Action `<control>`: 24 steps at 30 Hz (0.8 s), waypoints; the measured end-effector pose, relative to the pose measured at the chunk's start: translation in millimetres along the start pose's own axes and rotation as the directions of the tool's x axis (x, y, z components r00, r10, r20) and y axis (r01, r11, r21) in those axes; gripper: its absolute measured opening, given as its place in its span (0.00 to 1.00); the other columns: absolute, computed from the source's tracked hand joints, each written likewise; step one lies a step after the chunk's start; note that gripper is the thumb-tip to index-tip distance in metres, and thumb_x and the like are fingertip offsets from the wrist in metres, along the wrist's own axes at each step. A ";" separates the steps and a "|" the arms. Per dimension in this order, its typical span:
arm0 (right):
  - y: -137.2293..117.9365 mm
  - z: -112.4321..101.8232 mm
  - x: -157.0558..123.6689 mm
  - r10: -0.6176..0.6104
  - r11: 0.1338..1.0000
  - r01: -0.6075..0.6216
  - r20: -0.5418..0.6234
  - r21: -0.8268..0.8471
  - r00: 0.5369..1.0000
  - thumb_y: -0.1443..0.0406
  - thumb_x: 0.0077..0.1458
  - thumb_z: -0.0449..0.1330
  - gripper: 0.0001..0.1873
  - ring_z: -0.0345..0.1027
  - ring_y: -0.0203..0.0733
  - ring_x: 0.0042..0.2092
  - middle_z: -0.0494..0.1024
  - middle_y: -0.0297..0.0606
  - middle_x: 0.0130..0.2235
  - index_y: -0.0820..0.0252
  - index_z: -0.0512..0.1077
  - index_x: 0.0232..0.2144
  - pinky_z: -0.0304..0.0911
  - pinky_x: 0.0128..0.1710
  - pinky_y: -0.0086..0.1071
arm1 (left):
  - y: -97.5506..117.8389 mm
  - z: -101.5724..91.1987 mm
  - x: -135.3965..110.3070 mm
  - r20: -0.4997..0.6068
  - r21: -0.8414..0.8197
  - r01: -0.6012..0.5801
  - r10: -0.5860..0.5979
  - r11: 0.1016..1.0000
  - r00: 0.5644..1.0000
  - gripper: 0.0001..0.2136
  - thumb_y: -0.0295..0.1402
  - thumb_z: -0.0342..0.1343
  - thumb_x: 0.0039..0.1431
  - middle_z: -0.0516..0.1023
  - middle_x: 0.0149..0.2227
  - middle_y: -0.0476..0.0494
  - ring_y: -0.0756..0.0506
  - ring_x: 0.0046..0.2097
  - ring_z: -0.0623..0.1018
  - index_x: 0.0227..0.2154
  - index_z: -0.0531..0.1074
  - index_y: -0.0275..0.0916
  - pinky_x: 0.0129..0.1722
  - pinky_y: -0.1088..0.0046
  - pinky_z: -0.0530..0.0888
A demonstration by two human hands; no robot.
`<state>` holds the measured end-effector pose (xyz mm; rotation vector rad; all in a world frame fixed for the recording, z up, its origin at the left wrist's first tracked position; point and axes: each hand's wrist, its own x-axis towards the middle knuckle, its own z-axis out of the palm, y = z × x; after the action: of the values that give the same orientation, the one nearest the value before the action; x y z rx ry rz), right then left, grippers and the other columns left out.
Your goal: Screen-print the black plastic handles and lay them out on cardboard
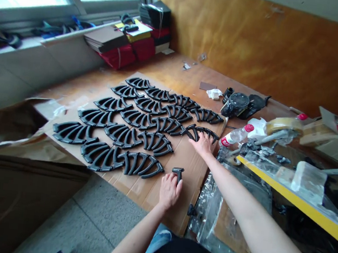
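Note:
My left hand (170, 191) is curled round the stem of a black T-shaped piece (178, 171) low over the cardboard sheet (184, 155). Farther off, my right hand (202, 145) has its fingers bent down onto a black curved piece (194, 135) in a short group at the right end of a row. Its fingertips are partly hidden among the pieces. Many similar glossy black pieces lie fanned in overlapping rows; one fan (142, 164) is the closest to my left hand.
Right of the cardboard are a bottle with a red cap (236, 136), a blackened tub (238, 103), a tape roll (284, 124) and a yellow-edged board (294, 200). Stacked sheets and red bundles (119, 53) stand by the window. A small black lump (191, 210) lies near the front edge.

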<state>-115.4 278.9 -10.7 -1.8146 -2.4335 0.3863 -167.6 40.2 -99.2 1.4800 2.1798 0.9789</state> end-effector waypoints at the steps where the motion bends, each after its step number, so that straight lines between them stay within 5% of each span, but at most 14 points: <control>1: 3.2 1.1 12.5 0.044 0.999 -0.044 0.005 -0.017 0.999 0.45 0.52 0.59 0.34 0.53 0.63 0.59 0.64 0.48 0.58 0.56 0.65 0.56 0.53 0.54 0.56 | -1.4 2.2 -1.0 -0.001 0.060 -0.038 0.038 0.997 0.999 0.15 0.38 0.46 0.66 0.76 0.46 0.35 0.36 0.49 0.70 0.41 0.75 0.36 0.52 0.55 0.64; 7: 9.6 14.1 60.0 0.199 0.979 -0.191 0.114 -0.075 0.973 0.43 0.53 0.55 0.35 0.55 0.62 0.58 0.63 0.50 0.58 0.54 0.64 0.56 0.59 0.49 0.54 | -2.3 4.9 -3.9 -0.046 0.213 -0.101 0.113 0.972 0.992 0.12 0.34 0.48 0.65 0.76 0.45 0.38 0.39 0.46 0.71 0.40 0.75 0.37 0.49 0.58 0.65; 15: -2.7 24.5 88.9 0.258 0.965 -0.250 0.106 -0.084 0.960 0.46 0.51 0.58 0.35 0.52 0.63 0.60 0.61 0.50 0.59 0.54 0.63 0.57 0.58 0.50 0.56 | -8.5 10.1 -5.1 -0.067 0.268 -0.117 0.140 0.956 0.988 0.11 0.35 0.49 0.65 0.77 0.45 0.37 0.38 0.47 0.71 0.40 0.76 0.38 0.50 0.57 0.65; 20: 2.1 22.2 67.1 0.155 0.988 -0.153 0.092 -0.026 0.984 0.49 0.55 0.58 0.34 0.45 0.63 0.64 0.56 0.47 0.64 0.49 0.59 0.61 0.53 0.54 0.62 | -5.8 6.5 -3.0 -0.057 0.266 -0.122 0.142 0.956 0.988 0.12 0.34 0.48 0.65 0.77 0.45 0.37 0.38 0.47 0.71 0.39 0.76 0.39 0.49 0.58 0.65; 24: 10.3 21.2 16.1 -0.044 0.998 0.043 0.029 0.035 0.999 0.55 0.57 0.58 0.30 0.45 0.56 0.66 0.56 0.46 0.65 0.51 0.61 0.60 0.52 0.59 0.54 | -1.7 2.8 1.1 -0.027 0.317 -0.135 0.152 0.939 0.988 0.14 0.35 0.46 0.66 0.77 0.44 0.37 0.39 0.45 0.71 0.38 0.77 0.38 0.47 0.60 0.66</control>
<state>-115.1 293.7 -35.1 -1.7519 -2.4653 0.4519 -167.5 41.8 -102.3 1.7963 2.3788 0.7433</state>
